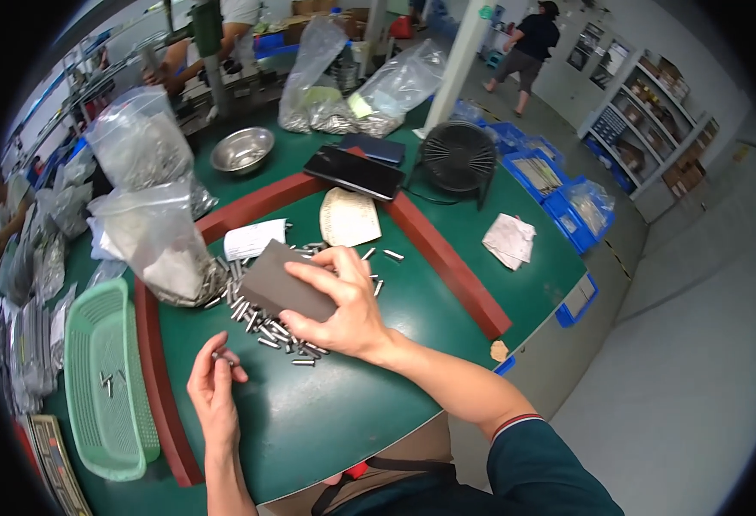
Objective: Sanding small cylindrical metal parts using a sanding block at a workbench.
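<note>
My right hand (343,301) grips a dark grey rectangular block (279,279), thumb on the near edge and fingers across its top. The block is tilted over a loose heap of short metal pins (266,331) on the green tabletop. Part of the heap is hidden under the block and hand. Left of the near pins, my left hand (214,387) is closed in a pinch, with a small shiny bit, apparently a metal pin, showing between thumb and fingers. A paper slip (256,239) and a cream tag (349,218) lie just beyond the pins.
Dark red bars (451,271) frame the work area. A green plastic basket (77,378) holding a few pins stands at left, near filled plastic bags (159,232). Farther back are a metal bowl (242,150), a black phone (355,172) and a black fan (457,159). A cloth (508,241) lies at right.
</note>
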Available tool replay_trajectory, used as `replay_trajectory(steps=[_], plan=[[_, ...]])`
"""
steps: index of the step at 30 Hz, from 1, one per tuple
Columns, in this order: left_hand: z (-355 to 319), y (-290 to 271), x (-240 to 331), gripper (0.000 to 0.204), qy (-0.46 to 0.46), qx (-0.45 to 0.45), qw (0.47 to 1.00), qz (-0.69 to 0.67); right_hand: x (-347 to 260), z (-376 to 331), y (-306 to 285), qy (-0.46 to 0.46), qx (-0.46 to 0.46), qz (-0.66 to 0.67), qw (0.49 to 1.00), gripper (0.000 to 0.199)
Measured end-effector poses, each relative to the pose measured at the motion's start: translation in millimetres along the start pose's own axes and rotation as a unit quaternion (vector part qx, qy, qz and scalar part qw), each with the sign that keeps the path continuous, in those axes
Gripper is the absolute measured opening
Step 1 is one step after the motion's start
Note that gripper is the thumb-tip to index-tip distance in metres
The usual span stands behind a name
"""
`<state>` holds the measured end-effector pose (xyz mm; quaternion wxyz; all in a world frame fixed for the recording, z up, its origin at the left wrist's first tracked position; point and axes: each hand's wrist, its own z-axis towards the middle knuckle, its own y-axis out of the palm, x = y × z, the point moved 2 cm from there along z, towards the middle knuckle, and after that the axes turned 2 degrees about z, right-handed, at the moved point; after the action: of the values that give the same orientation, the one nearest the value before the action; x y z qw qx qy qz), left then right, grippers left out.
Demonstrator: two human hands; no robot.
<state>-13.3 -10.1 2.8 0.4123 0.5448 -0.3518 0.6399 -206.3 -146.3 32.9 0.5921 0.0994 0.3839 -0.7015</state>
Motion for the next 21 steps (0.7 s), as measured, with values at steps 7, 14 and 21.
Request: replay_trajectory(steps=[7,14,21], plan=[[5,7,8,0.056,-0.113,-0.069,0.968,-0.214,6,0,-2,0.019,-0.018,-0.002,1.000,0.054],[5,-2,-2,0.041,-0.102,-0.077,0.962,-0.241,6,1,1,0.015,-0.027,0.029,0.999,0.052],[6,-3,0,0.044,-0.104,-0.061,0.948,-0.295,5,1,2,0.004,-0.026,0.024,0.999,0.052]])
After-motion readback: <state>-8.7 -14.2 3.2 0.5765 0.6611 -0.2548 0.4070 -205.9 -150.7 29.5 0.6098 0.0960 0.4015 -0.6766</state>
